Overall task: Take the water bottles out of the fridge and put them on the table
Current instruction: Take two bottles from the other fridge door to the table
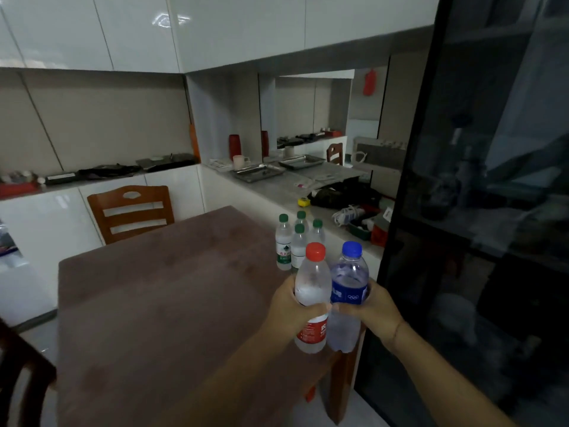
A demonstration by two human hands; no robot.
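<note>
Firmly gripped mid-body: red-capped bottle (311,285) in left hand (291,308), blue-capped bottle (351,280) in right hand (374,306); probably heavy, misted, slippery.

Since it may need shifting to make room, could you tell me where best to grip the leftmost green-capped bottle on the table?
Wrap the labelled middle of the leftmost green-capped bottle, coming from its left over the open table. It stands upright and round, and the three other green-capped bottles crowd its right and rear.
</note>
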